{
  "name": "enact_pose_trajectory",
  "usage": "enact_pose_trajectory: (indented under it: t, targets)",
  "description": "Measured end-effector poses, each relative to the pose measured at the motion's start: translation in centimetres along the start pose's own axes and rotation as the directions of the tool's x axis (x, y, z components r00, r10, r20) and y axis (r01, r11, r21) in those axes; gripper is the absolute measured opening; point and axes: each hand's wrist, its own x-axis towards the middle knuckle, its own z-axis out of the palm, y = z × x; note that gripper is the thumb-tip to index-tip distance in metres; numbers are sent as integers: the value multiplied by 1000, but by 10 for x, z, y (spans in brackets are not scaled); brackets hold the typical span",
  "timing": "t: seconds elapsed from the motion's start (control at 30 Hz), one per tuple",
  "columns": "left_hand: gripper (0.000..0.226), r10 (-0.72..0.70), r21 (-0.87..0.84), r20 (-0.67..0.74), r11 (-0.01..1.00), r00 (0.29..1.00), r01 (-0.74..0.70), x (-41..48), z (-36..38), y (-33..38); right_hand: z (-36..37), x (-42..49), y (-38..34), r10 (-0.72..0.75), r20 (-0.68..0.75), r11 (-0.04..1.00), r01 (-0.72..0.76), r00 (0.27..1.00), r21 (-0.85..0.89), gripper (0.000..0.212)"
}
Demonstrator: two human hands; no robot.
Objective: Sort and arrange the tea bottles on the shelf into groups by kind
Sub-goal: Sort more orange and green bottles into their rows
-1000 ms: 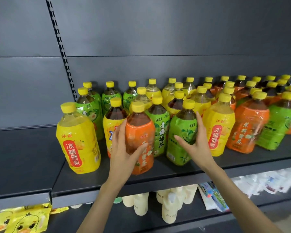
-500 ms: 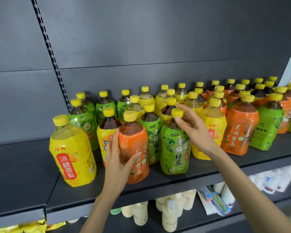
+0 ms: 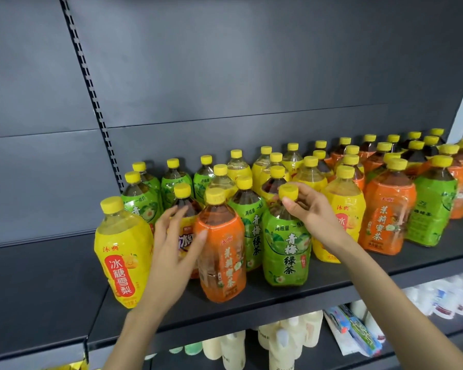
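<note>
Many yellow-capped tea bottles with green, yellow and orange labels stand mixed on the dark shelf (image 3: 251, 297). At the front stand an orange-label bottle (image 3: 222, 252) and a green-label bottle (image 3: 286, 249). My right hand (image 3: 313, 209) pinches the yellow cap and neck of the green-label bottle. My left hand (image 3: 171, 249) lies with spread fingers against the left side of the orange-label bottle, thumb on its front. A yellow-label bottle (image 3: 123, 252) stands alone at the front left. Behind my left hand a dark-tea bottle (image 3: 183, 209) is partly hidden.
The shelf's left section (image 3: 38, 289) lies bare beyond an upright slotted rail (image 3: 91, 94). Orange and green bottles (image 3: 388, 217) crowd the right end. Below, a lower shelf holds pale bottles (image 3: 233, 351) and packets (image 3: 358, 332).
My right hand rose from the green-label bottle's side to its cap and neck. My left hand's fingers have loosened and spread on the orange-label bottle. The camera moved closer.
</note>
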Motion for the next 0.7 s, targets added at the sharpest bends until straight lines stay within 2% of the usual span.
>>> enact_pose_trajectory:
  t: [0.2, 0.3, 0.37, 0.57, 0.7]
  targets:
    - [59, 18, 162, 22, 987, 1000, -22, 47, -29, 0, 1, 1, -34, -124, -21, 990, 123, 992, -72, 45]
    - [52, 117, 284, 6, 952, 993, -114, 69, -45, -4, -2, 8, -62, -237, -30, 968, 233, 971, -91, 24]
    - [48, 148, 377, 30, 914, 989, -148, 79, -54, -6, -1, 14, -82, -309, -27, 945, 304, 951, -119, 21]
    - [59, -5, 344, 281, 934, 960, -96, 94, -37, -9, 15, 48, -123, -417, 57, 891, 420, 907, -171, 18]
    - [54, -89, 315, 270, 949, 959, 0, 90, -23, -14, 29, 72, -135, -444, 107, 869, 457, 889, -188, 20]
